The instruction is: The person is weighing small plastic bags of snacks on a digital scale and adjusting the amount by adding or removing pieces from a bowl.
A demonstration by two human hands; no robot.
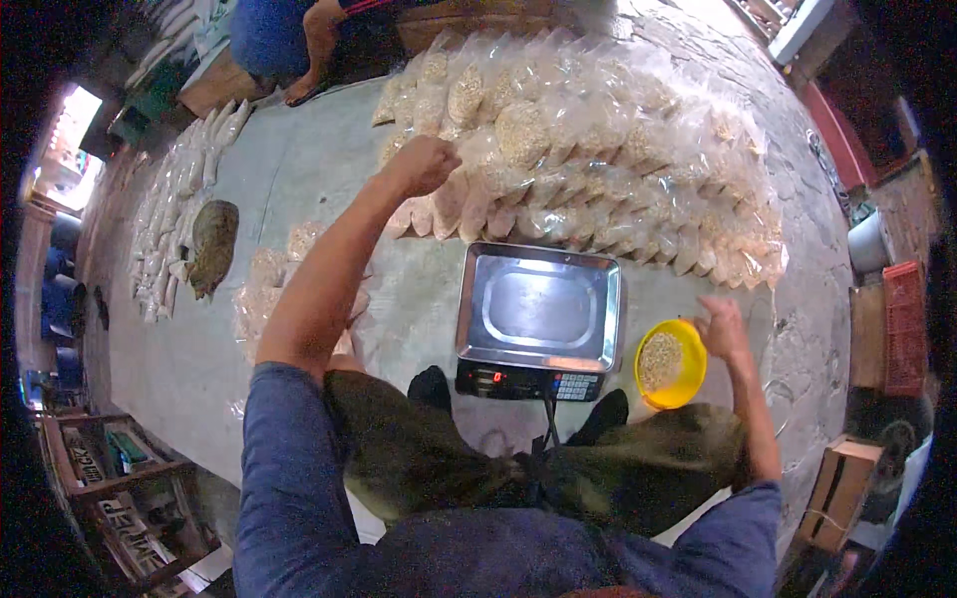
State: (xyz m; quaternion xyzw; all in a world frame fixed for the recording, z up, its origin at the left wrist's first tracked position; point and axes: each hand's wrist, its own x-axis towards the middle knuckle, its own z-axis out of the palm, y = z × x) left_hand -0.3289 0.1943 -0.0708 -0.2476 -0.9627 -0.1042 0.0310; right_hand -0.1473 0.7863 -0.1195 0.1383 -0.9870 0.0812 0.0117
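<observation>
My left hand (427, 164) is closed above the left front part of a large group of clear plastic bags (598, 130) filled with pale, small pieces. Whatever sits between its fingers, if anything, is hidden. At the right, my right hand (723, 324) hovers by the rim of a yellow bowl (688, 384), its fingers apart and slightly blurred. Pale loose pieces (660, 363) lie inside the bowl. Between my arms stands a digital scale (538, 309) with a shiny metal pan and a lit red display; nothing lies on its pan.
More filled bags (267, 269) lie partly behind my left arm. Farther left are rows of slim white packets (164, 229) and a dark, brownish bundle (213, 247). Another person's leg (317, 50) shows at the far edge. A red crate (904, 329) and a cardboard box (839, 493) stand right.
</observation>
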